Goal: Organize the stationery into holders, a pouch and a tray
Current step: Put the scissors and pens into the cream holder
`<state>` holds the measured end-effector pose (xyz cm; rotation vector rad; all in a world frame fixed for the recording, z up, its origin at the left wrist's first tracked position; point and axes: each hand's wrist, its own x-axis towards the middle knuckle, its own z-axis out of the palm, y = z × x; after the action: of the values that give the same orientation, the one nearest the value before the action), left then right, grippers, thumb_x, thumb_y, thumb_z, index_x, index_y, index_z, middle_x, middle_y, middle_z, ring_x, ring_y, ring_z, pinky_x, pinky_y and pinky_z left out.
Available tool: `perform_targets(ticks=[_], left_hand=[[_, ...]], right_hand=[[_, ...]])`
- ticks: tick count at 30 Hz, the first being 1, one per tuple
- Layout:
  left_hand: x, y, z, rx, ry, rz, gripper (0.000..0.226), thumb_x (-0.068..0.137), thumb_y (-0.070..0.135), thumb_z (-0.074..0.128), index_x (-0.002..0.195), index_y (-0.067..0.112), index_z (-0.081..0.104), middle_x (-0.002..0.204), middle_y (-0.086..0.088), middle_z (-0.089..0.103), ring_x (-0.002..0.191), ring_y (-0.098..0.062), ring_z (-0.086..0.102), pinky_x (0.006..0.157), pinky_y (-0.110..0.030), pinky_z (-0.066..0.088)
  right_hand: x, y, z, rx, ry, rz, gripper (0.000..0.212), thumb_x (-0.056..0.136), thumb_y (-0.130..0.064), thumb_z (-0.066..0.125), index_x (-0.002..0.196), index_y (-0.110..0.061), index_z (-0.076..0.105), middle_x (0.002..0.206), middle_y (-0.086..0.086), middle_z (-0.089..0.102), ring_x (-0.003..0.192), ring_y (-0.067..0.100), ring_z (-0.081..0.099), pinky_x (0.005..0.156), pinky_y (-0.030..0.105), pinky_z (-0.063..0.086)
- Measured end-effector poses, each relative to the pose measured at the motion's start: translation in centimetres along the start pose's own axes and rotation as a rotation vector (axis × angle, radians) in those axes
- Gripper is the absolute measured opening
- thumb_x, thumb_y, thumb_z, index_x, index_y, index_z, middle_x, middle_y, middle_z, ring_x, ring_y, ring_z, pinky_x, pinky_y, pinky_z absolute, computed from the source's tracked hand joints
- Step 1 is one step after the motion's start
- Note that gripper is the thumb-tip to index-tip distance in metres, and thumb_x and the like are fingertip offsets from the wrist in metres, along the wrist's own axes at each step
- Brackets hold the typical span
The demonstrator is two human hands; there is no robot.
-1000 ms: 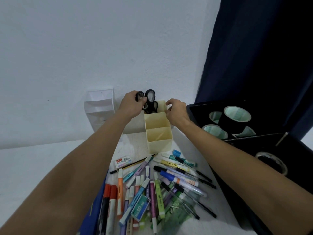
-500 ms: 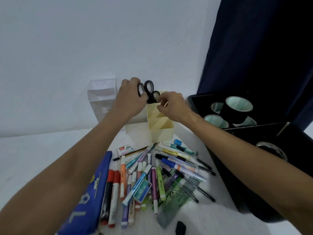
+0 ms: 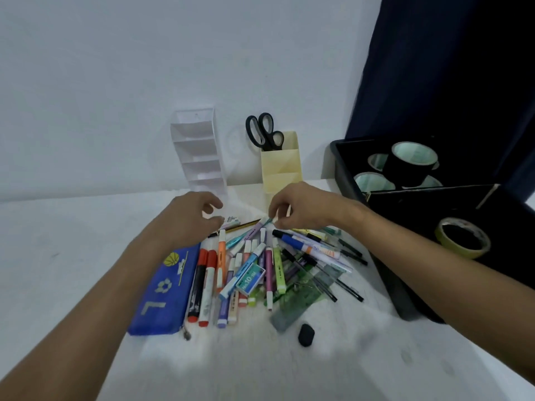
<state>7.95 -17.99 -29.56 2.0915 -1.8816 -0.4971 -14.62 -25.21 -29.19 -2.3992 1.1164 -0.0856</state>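
Black scissors (image 3: 264, 131) stand handles-up in the back slot of the yellow holder (image 3: 282, 169). A white tiered holder (image 3: 199, 151) stands to its left against the wall. A heap of pens and markers (image 3: 260, 264) lies on the white table, with the blue pouch (image 3: 168, 290) along its left side. My right hand (image 3: 304, 206) is over the far edge of the heap and pinches the end of a pale teal pen (image 3: 267, 220). My left hand (image 3: 191, 218) hovers with loosely curled fingers beside a small white box (image 3: 231, 219), holding nothing.
A black tray (image 3: 346, 166) with several tape rolls stands at the right, and a yellow tape roll (image 3: 463, 241) lies on a black box in front of it. A green staples box (image 3: 250, 277), a green ruler (image 3: 298, 302) and a black eraser (image 3: 306, 334) lie among the pens.
Both hands have let go of the scissors and holder and come back towards me, down to the pen heap. The scissors now stand alone in the yellow holder.
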Motion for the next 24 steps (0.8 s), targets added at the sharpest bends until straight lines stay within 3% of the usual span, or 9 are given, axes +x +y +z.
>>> perform_targets(ticks=[4, 12, 17, 24], left_hand=[[-1.1, 0.0, 1.1, 0.003, -0.058, 0.017, 0.028, 0.087, 0.033, 0.064, 0.114, 0.028, 0.061, 0.108, 0.006, 0.061, 0.096, -0.014, 0.060, 0.080, -0.024, 0.039], [-1.0, 3.7, 3.9, 0.021, -0.125, 0.185, 0.030, 0.089, 0.028, 0.062, 0.118, 0.022, 0.062, 0.111, 0.004, 0.060, 0.087, -0.010, 0.054, 0.078, -0.019, 0.037], [0.1, 3.6, 4.7, 0.046, -0.122, 0.175, 0.031, 0.087, 0.028, 0.065, 0.118, 0.022, 0.063, 0.114, 0.001, 0.062, 0.083, -0.010, 0.052, 0.076, -0.019, 0.037], [1.8, 2.7, 4.7, 0.130, -0.125, 0.135, 0.032, 0.089, 0.023, 0.058, 0.121, 0.017, 0.061, 0.122, -0.004, 0.062, 0.101, -0.017, 0.056, 0.081, -0.021, 0.040]], right_hand=[[-1.9, 0.2, 0.4, -0.042, -0.061, 0.061, 0.023, 0.085, -0.024, 0.068, 0.106, -0.017, 0.068, 0.096, -0.005, 0.063, 0.081, 0.011, 0.058, 0.064, 0.019, 0.044], [-4.6, 2.1, 1.6, -0.094, -0.170, 0.263, 0.015, 0.084, -0.026, 0.069, 0.095, -0.016, 0.069, 0.083, 0.006, 0.073, 0.074, 0.023, 0.070, 0.060, 0.029, 0.054], [-5.7, 3.0, 1.7, -0.113, -0.092, 0.332, 0.020, 0.083, -0.034, 0.070, 0.096, -0.019, 0.071, 0.091, 0.001, 0.071, 0.078, 0.019, 0.070, 0.071, 0.033, 0.058], [-5.2, 3.0, 2.3, -0.164, -0.064, 0.388, 0.024, 0.085, -0.016, 0.066, 0.109, -0.012, 0.068, 0.109, 0.009, 0.067, 0.092, 0.023, 0.066, 0.074, 0.029, 0.054]])
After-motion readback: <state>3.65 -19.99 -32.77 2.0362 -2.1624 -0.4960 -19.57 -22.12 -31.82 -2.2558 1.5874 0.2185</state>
